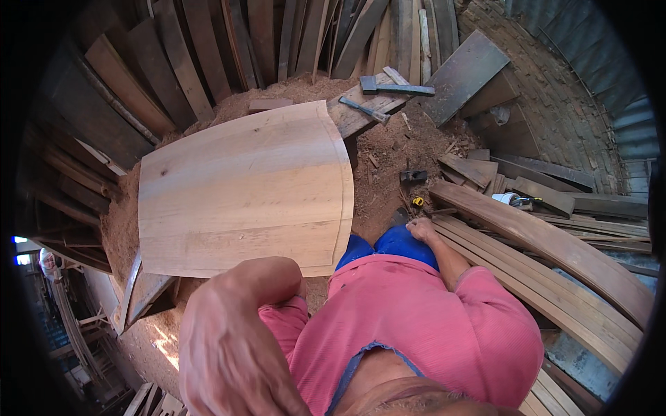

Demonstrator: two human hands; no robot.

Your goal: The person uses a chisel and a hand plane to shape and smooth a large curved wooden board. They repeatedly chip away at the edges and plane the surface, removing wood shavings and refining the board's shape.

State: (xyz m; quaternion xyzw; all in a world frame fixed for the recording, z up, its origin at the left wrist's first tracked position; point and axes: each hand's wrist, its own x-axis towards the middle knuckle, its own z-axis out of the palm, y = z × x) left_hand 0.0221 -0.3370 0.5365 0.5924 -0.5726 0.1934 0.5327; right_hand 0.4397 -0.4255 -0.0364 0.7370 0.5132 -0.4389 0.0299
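A broad, pale wooden panel [243,191] with a dark knot lies flat above reddish-brown sawdust [388,149], in front and to the left of a person in a pink shirt [416,305] and blue trousers [408,247]. What bears the panel is mostly hidden.

The bare left hand [234,347] is raised close to the camera, apart from the wood; its fingers fall out of sight, so whether it grasps anything cannot be told. The bare right hand [420,229] is down by the trousers, fingers seemingly curled — too small to tell if they hold something — just beside a yellow-and-black tape measure [417,202].

The panel looks stiff and fairly heavy for one arm, dry rather than slippery, though loose dust could cost some grip. Its face appears sturdy; its edges and corners seem likelier to chip or splinter. Two opposite edges, gripped near the middle, look the soundest hold.

Beyond its far right corner, a dark metal-headed hammer [395,89] and a slim grey chisel [364,109] rest on a weathered plank [352,123].
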